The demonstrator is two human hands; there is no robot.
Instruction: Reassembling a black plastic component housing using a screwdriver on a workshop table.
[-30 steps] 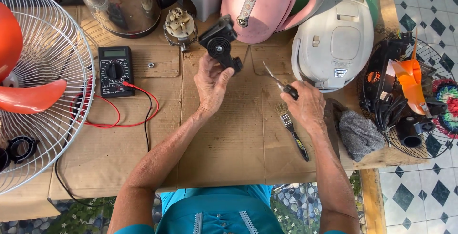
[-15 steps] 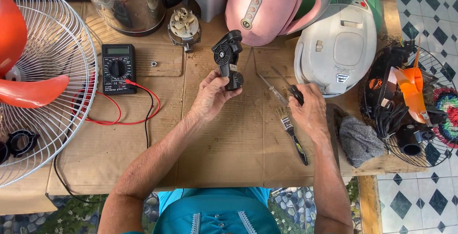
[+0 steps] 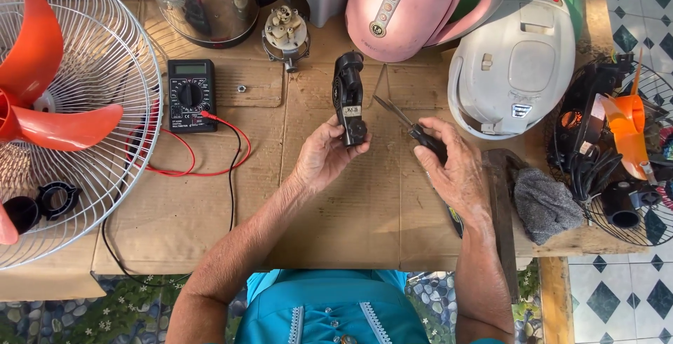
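**Black fan part in the left hand, screwdriver in the right**

The left hand [image 3: 324, 158] holds a black plastic fan part [image 3: 348, 99] upright above the middle of the bench [image 3: 210, 211]; its fingers [image 3: 359, 149] are wrapped round the part's lower end, with the upper end pointing away from the person. The right hand [image 3: 456, 172] grips the dark handle of a small screwdriver [image 3: 406, 123], fingers closed on it; the metal shaft slants up and to the left, and its tip lies just beside the black part, though contact cannot be made out.

The bench is covered with sheets of cardboard. To the left lies a black multimeter [image 3: 191, 95] with red and black leads trailing over the cardboard, and further left a wire fan guard [image 3: 105, 141] with an orange blade [image 3: 49, 92]. At the far edge stand a steel kettle [image 3: 203, 1], a small round motor-like part [image 3: 285, 32], a pink kettle [image 3: 413, 8] and a white rice cooker [image 3: 515, 57]. Right of the right hand lies a grey cloth [image 3: 543, 204].
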